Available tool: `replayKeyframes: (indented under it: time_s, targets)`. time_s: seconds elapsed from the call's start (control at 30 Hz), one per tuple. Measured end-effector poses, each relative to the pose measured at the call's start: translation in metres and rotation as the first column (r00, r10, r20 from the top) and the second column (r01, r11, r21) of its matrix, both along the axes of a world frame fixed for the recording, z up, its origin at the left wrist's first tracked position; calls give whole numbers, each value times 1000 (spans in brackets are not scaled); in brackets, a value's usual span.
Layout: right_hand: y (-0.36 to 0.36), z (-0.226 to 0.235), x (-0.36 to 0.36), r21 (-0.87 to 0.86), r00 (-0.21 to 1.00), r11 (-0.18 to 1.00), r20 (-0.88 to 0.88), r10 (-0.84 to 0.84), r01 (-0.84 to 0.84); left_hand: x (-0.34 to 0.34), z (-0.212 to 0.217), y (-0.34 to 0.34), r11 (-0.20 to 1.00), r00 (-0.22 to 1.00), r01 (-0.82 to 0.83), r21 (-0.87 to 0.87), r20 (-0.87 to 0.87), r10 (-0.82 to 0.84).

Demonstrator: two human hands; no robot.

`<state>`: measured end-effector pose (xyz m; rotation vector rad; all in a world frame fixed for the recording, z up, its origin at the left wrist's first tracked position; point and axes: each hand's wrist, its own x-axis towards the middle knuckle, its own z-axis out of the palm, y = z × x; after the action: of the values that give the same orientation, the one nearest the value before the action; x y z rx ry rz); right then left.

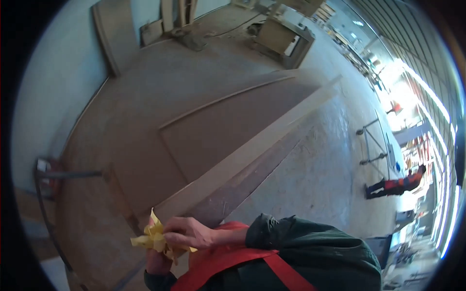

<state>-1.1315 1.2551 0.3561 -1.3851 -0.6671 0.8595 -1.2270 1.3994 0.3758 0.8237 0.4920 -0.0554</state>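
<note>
At the lower left, close to my body, my two hands meet around a crumpled yellow piece (154,237) with several pointed ends. It looks thin, like folded paper or tape; its exact kind cannot be made out. My left hand (158,262) holds it from below, most of its fingers hidden. Over it comes my right hand (190,233), its bent fingers closed on the yellow piece's right side. Ahead of my hands lies a large brown panel (233,126) with raised strips, and a long pale board (252,153) runs along its right side.
A dark metal bar (75,174) juts in at the left. Against the wall lean wooden boards (118,34). A boxy wooden unit (281,39) stands at the far end. To the right are a wheeled frame (373,140) and another person (398,185).
</note>
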Motion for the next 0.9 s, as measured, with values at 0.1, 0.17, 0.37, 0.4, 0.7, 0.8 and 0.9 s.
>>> replayKeyframes:
  time_s: [0.1, 0.17, 0.37, 0.4, 0.7, 0.8, 0.9]
  targets:
    - [-42, 2, 0, 158, 848, 987, 519, -107, 28, 18, -6, -28, 959, 996, 77, -274, -12, -84]
    - [-60, -3, 6, 127, 750, 989, 646, -141, 76, 32, -30, -42, 944, 999, 48, -326, -1, -51]
    - [-122, -8, 23, 82, 416, 945, 884, -215, 316, 78, -33, -103, 925, 985, 94, -367, -100, -140]
    - [-131, -9, 14, 82, 400, 922, 884, -243, 378, 82, -37, -109, 917, 974, 156, -367, -100, -205]
    - [-216, 0, -64, 94, 287, 278, -499, -817, 956, 147, -57, -197, 752, 762, 626, -209, 371, -531]
    - [-241, 5, -79, 33, 154, 269, -883, -443, 963, 98, -27, -282, 783, 699, 615, 97, 393, -598]
    - [-276, -3, -84, 42, 56, 37, -818, -573, 998, 64, -38, -332, 523, 415, 408, 748, 358, -836]
